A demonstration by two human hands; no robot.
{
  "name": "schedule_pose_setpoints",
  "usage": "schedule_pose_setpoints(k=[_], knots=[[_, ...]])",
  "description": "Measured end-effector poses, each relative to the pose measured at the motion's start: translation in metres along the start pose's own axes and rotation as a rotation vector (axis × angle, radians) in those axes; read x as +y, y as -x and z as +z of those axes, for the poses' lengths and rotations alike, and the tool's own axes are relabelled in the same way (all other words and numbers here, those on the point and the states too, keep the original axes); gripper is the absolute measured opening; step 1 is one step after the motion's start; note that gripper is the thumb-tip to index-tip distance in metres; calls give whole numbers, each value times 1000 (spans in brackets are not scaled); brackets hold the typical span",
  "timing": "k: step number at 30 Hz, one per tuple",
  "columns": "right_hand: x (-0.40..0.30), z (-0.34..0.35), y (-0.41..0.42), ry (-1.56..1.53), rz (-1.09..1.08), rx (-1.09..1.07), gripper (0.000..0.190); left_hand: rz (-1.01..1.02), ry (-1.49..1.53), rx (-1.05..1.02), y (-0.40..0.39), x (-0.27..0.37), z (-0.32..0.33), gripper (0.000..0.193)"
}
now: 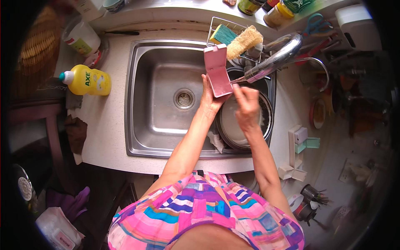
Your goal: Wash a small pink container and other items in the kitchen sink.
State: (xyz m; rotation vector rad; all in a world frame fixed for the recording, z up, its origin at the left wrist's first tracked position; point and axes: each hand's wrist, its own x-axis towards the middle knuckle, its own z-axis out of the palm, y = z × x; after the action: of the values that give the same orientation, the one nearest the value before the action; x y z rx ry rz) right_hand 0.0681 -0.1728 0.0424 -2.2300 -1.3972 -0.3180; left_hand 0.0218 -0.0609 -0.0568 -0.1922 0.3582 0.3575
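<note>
My left hand (pixel 208 99) holds a small pink plastic box (pixel 218 79) with its hinged lid swung up, above the right side of the steel sink (pixel 165 125). The box's hollow faces me and looks wet. A thin stream runs from the chrome faucet (pixel 272 64) to the box's right edge. Close to that edge is my right hand (pixel 248 107), blurred, its fingers curled; whether anything is in them cannot be told. Beneath my hands a round metal pan (pixel 265 125) sits in the sink's right part.
A wire rack (pixel 211 29) holds a green-yellow sponge (pixel 223 35) and a loofah (pixel 245 42) behind the faucet. Yellow AXE dish soap (pixel 90 80) lies on the left counter. Small plastic boxes, one with a mint lid (pixel 312 142), stand at right. Jars (pixel 275 18) line the back ledge.
</note>
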Motion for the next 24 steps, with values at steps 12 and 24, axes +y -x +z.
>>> schedule_pose_setpoints(k=[12, 24], knots=[[76, -40, -21, -23, 320, -276, 33, -199, -22, 25, 7, 6, -9, 73], [49, -37, -27, -114, 267, -191, 46, -258, 28, -121, 45, 38, -29, 49]])
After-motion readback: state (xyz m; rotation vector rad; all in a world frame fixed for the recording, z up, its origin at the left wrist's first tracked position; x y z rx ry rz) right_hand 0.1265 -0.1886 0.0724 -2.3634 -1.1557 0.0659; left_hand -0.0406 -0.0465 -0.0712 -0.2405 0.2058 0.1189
